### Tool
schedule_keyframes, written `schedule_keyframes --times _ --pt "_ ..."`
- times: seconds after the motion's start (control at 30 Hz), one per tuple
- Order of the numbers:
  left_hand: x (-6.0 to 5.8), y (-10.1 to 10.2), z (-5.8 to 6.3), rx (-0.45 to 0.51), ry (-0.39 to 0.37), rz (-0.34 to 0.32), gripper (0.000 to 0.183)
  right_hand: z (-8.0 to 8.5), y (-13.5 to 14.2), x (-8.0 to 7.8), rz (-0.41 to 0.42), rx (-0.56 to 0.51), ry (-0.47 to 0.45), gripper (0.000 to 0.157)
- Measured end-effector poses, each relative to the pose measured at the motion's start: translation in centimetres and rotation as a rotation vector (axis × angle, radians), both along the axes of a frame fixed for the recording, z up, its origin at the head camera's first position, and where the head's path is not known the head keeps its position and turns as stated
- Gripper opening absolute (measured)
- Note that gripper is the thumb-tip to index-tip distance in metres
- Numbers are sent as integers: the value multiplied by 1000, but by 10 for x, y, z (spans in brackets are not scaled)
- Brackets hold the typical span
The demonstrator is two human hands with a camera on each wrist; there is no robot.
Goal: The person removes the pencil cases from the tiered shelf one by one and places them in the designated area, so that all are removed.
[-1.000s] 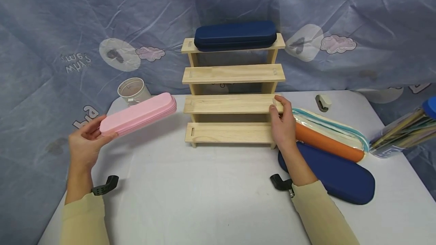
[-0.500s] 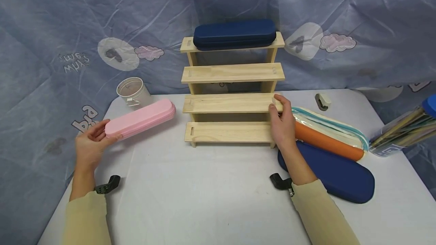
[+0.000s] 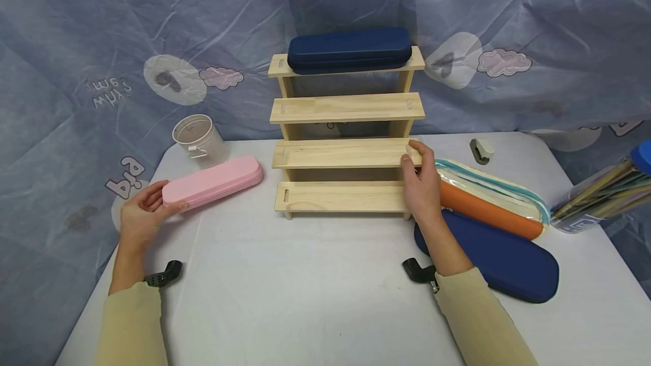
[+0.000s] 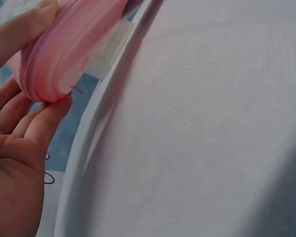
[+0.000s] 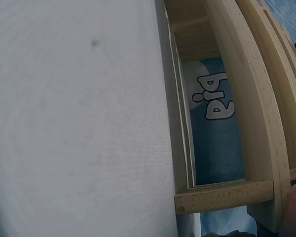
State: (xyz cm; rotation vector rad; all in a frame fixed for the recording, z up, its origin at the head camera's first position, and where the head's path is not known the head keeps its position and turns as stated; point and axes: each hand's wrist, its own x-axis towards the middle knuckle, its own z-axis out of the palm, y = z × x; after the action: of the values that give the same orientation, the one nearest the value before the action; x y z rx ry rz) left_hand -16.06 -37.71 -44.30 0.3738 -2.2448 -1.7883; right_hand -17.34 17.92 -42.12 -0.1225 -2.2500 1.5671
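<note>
My left hand (image 3: 140,216) pinches the near end of a pink zippered pencil case (image 3: 213,183), thumb on one side and fingers on the other. In the left wrist view the zipper of the pink pencil case (image 4: 64,59) runs beside my thumb. The case lies low over the left of the table, just in front of a white tin bucket. My right hand (image 3: 423,188) grips the right end of the second-lowest board on a four-step wooden rack (image 3: 346,154). Only a sliver of that hand shows in the right wrist view, beside the wooden rack (image 5: 251,94).
A dark blue case (image 3: 351,51) sits on the rack's top step. To the right lie an orange-and-clear pencil pouch (image 3: 490,208), a flat navy case (image 3: 503,258), a small white-and-black item (image 3: 482,151) and a blue-lidded jar (image 3: 600,196) of sticks. The white bucket (image 3: 200,140) stands back left.
My left hand has lowered the pink pencil case and shifted it slightly right, toward the table in front of the bucket. My right hand keeps its hold on the rack.
</note>
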Motion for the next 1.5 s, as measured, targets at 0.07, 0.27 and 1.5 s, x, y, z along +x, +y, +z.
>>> schedule_keyframes --times 0.07,0.27,1.5 --pt "-1 -2 -3 -5 -17 0 86 0 0 0 1 2 -6 49" --pt "-2 -9 -13 34 -2 -58 86 -2 0 0 0 4 -20 49" --pt "-3 6 8 -328 -54 -97 81 -2 1 -1 -9 3 3 47"
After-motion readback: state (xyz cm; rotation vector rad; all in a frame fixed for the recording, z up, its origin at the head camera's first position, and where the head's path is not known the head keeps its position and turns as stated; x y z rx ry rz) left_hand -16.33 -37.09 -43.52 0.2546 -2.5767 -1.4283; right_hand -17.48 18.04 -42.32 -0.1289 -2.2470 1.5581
